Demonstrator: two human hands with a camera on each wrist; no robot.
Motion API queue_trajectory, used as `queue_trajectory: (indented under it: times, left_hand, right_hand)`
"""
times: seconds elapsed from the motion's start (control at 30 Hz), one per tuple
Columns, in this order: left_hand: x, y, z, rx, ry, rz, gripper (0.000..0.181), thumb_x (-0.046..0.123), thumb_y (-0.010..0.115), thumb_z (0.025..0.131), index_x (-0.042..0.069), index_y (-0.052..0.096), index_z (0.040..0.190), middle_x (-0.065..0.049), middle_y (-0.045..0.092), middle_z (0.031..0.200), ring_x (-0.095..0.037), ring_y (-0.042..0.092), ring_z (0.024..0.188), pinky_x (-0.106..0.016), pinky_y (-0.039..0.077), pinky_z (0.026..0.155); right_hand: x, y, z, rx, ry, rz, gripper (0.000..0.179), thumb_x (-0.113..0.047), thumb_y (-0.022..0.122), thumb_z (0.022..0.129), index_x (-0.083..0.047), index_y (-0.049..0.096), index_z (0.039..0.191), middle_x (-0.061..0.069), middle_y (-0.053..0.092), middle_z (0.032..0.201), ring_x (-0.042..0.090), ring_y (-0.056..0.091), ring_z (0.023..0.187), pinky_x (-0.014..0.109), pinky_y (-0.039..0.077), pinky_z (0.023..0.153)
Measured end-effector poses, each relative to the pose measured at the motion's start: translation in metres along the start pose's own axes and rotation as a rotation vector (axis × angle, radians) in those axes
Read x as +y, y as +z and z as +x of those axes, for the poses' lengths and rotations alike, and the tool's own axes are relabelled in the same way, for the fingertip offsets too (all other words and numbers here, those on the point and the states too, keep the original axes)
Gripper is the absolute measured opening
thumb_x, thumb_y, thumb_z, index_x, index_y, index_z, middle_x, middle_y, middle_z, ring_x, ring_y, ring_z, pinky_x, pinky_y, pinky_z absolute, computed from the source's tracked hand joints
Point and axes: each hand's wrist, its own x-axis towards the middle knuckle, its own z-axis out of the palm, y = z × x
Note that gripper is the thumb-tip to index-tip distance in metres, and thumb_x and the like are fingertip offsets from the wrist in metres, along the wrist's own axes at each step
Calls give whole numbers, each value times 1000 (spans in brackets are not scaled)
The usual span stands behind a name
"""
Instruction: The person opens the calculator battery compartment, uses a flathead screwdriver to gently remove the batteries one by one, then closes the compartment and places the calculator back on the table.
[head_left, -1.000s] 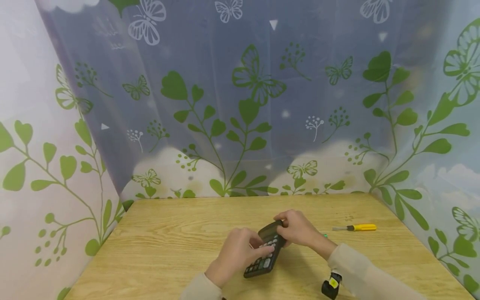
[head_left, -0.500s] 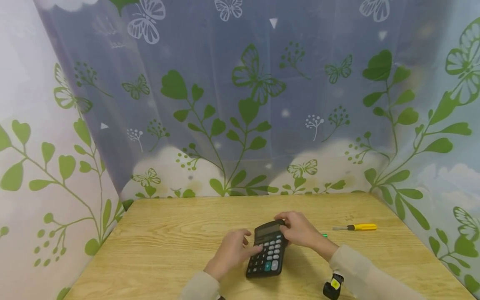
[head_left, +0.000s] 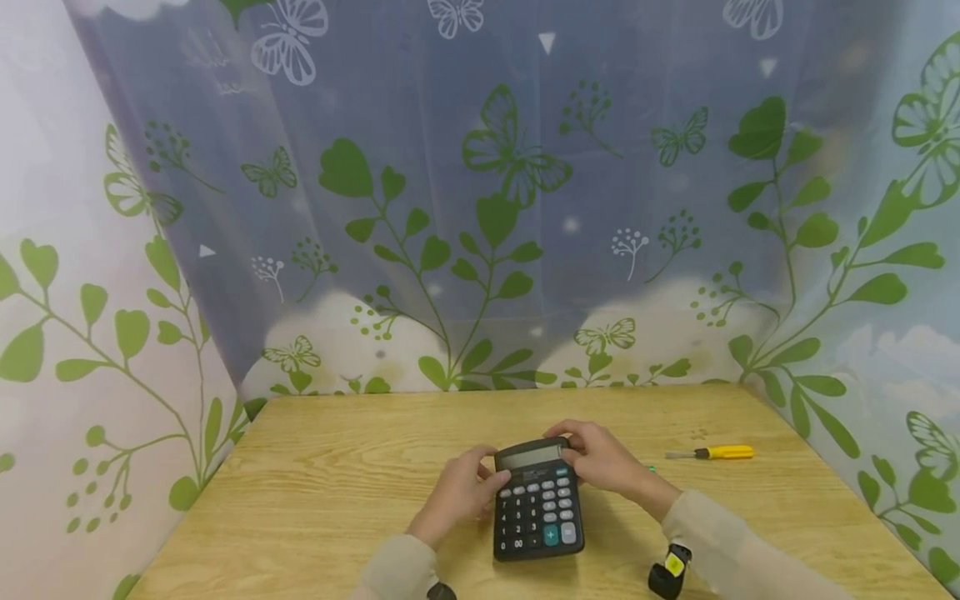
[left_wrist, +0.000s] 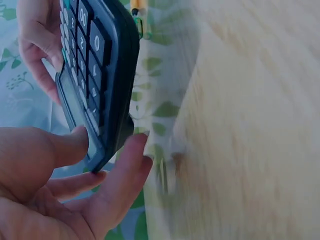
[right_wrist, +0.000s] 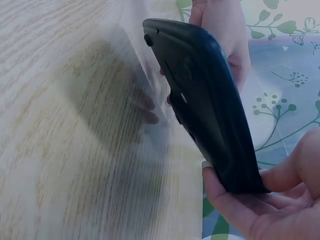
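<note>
A black calculator (head_left: 537,500) with white, grey and teal keys is held up over the table, its keys and display facing the head camera. At its upper left edge my left hand (head_left: 459,490) holds it, thumb on the front beside the display, fingers reaching behind. My right hand (head_left: 606,460) grips the upper right corner, thumb in front. In the left wrist view the calculator (left_wrist: 95,85) stands tilted between thumb and fingers of the left hand (left_wrist: 95,210). The right wrist view shows its dark back (right_wrist: 200,100), the right hand (right_wrist: 270,210) pinching its end.
A screwdriver with a yellow handle (head_left: 727,452) lies on the wooden table (head_left: 315,492) to the right. A small green item (head_left: 651,469) shows partly behind the right wrist. Patterned curtains (head_left: 420,167) enclose the table at the back and sides.
The calculator has turned from a slant to nearly straight, its face swinging toward the head camera. My left hand has shifted from over the keys up to the display's left edge.
</note>
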Motion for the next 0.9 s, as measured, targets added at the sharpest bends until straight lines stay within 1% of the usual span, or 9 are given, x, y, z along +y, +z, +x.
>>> queue_trajectory:
  times: [0.1, 0.27, 0.33, 0.47, 0.63, 0.8, 0.9]
  left_hand:
    - [-1, 2, 1, 6, -10, -2, 49, 21, 68, 101, 3, 53, 144, -18, 71, 101, -21, 69, 80, -33, 62, 62]
    - [-1, 3, 0, -13, -73, -114, 50, 14, 66, 102, 11, 49, 148, -15, 69, 96, -19, 68, 70, -34, 63, 56]
    - [-1, 2, -1, -19, -93, -159, 50, 12, 65, 101, 11, 49, 149, -15, 68, 96, -19, 68, 66, -34, 64, 54]
    - [-2, 1, -2, -15, -108, -200, 50, 8, 67, 100, 10, 49, 146, -15, 69, 94, -19, 68, 61, -35, 64, 53]
    - [0, -1, -4, 1, -100, -214, 48, 6, 66, 100, 10, 48, 144, -14, 69, 90, -20, 69, 59, -36, 64, 53]
    - [2, -3, -6, 8, -101, -208, 43, 5, 64, 101, 14, 48, 139, -13, 69, 87, -21, 70, 59, -34, 63, 51]
    - [4, -5, -7, 8, -111, -207, 42, 5, 64, 100, 15, 49, 138, -13, 69, 87, -21, 70, 59, -35, 63, 51]
  right_hand:
    - [2, 0, 1, 0, -10, 9, 34, 4, 50, 104, 4, 55, 137, 17, 72, 99, 21, 73, 86, 32, 64, 63]
    - [5, 1, 1, 16, -7, 24, 33, 4, 49, 104, 3, 55, 136, 19, 72, 103, 22, 72, 87, 34, 63, 65]
    - [7, 2, 2, 30, 8, 33, 32, 4, 50, 104, 2, 56, 135, 20, 72, 105, 22, 73, 87, 35, 63, 66]
    - [9, 4, 3, 68, 46, 22, 30, 0, 52, 104, 3, 56, 134, 21, 73, 109, 21, 73, 87, 34, 65, 67]
    - [11, 8, 4, 129, 96, -32, 27, -5, 56, 105, 7, 58, 129, 19, 74, 105, 19, 72, 79, 34, 65, 62]
    - [12, 12, 4, 163, 118, -138, 26, -11, 59, 105, 7, 63, 124, 16, 75, 98, 17, 72, 75, 34, 64, 60]
    - [13, 13, 3, 157, 137, -146, 26, -13, 60, 105, 4, 64, 124, 13, 75, 90, 18, 72, 68, 36, 63, 56]
